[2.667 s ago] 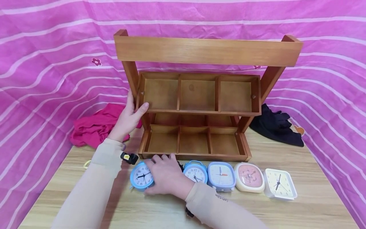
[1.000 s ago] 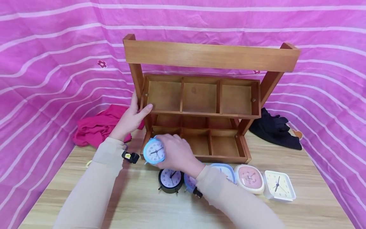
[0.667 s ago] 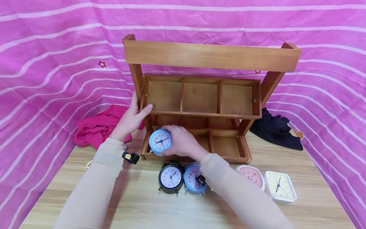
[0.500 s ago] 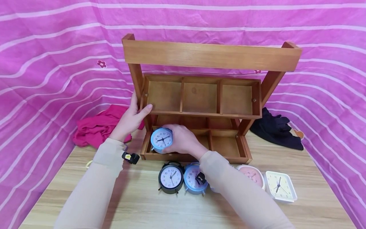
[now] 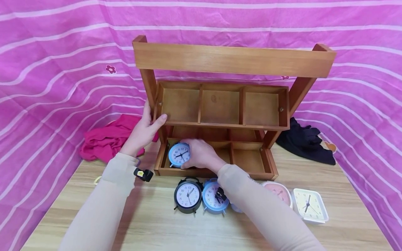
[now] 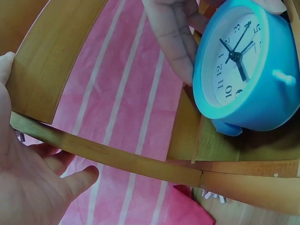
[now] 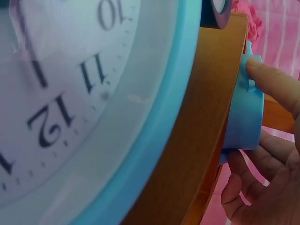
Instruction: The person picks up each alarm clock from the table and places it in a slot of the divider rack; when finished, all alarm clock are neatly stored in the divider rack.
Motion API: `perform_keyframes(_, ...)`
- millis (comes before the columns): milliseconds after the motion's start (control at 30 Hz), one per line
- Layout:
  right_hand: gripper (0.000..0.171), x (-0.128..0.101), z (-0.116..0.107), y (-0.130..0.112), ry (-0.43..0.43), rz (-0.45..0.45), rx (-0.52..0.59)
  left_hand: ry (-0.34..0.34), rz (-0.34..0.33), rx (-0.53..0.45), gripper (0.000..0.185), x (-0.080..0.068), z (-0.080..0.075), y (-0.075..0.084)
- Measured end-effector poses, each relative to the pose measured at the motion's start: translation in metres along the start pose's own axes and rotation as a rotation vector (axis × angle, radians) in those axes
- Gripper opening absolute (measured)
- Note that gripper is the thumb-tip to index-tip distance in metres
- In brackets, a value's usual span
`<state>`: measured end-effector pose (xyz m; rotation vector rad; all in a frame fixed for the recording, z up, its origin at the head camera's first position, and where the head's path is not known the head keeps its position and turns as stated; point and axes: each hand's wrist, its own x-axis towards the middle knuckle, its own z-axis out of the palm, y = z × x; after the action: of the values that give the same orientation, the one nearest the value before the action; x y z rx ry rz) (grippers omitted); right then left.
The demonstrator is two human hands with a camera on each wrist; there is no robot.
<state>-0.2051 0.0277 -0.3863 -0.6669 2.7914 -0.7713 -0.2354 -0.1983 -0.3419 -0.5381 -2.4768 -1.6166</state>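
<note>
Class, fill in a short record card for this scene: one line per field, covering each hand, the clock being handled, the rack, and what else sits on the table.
Left hand: grips the left post of the wooden rack.
Right hand: holds the light blue round clock.
Clock position: in the lower tier's left compartment, face toward the camera.
Rack: two tiers, three compartments each; the other compartments hold nothing.
In front on table: black round clock, blue round clock, pink clock, white square clock.
Behind: pink cloth, black cloth.
</note>
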Motion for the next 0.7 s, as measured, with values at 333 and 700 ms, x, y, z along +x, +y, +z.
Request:
perform_keyframes(333, 0.082, 0.003, 0.004, 0.007, -0.028, 0.019, 0.005, 0.015, -0.005, -0.011, 0.090, -0.001, 0.002, -0.001)
perform_keyframes(700, 0.082, 0.007, 0.005, 0.010, -0.050, 0.025, 0.020, 0.023, -0.016, -0.006, 0.091, -0.001, 0.002, -0.002)
